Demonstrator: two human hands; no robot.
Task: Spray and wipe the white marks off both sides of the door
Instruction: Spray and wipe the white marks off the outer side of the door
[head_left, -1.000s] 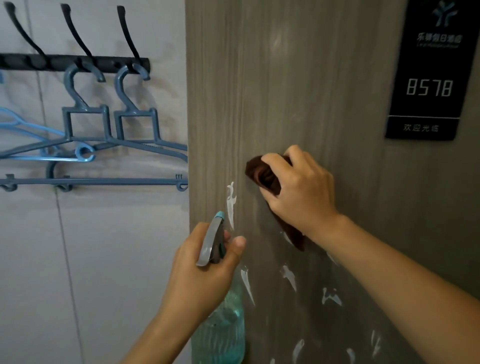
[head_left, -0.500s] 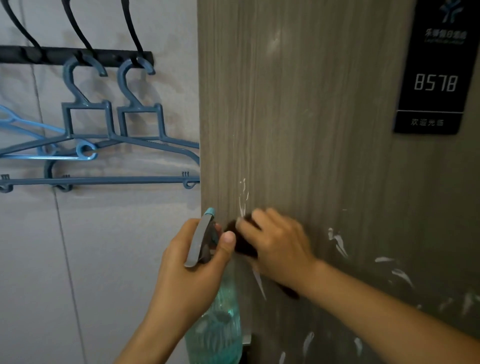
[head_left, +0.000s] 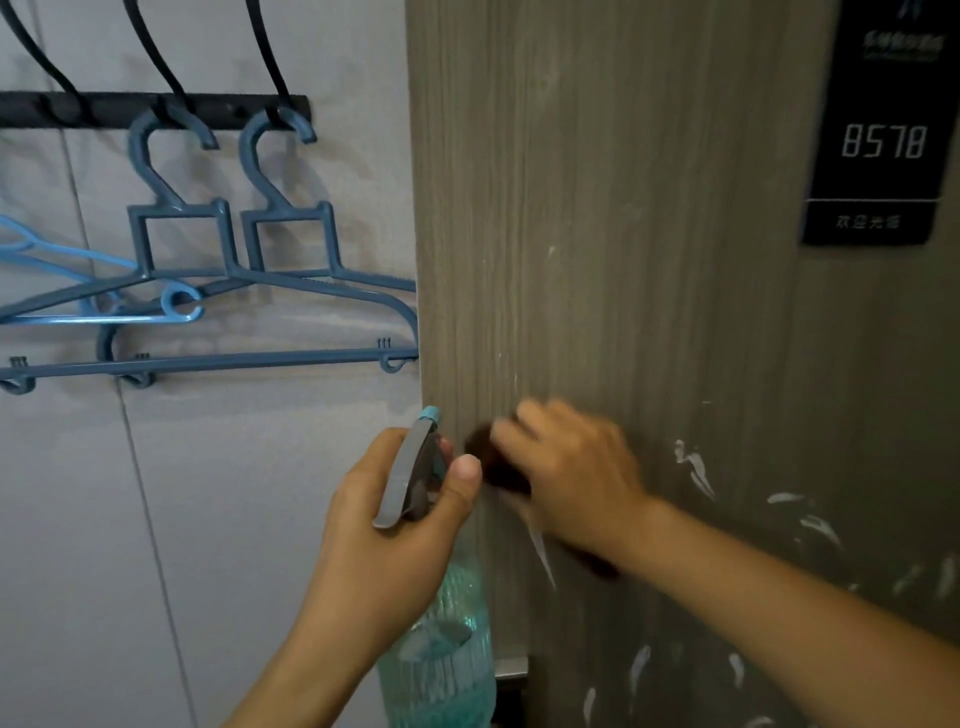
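Partway through: upper door (head_left: 597, 208) nearly clean, white marks (head_left: 693, 470) left lower right, right hand (head_left: 571, 473) clutching cloth (head_left: 493, 462), left hand (head_left: 395, 530) gripping spray bottle (head_left: 441, 649).

door (head_left: 597, 208): showing grey-brown wood grain, white marks (head_left: 693, 467)
cloth (head_left: 498, 467): showing dark brown
spray bottle (head_left: 441, 649): showing translucent teal, grey trigger
hangers (head_left: 234, 270): showing blue

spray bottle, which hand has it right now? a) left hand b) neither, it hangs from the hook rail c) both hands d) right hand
a: the left hand is curled round the neck of the spray bottle, thumb by the trigger, while the right hand presses the dark cloth against the door.
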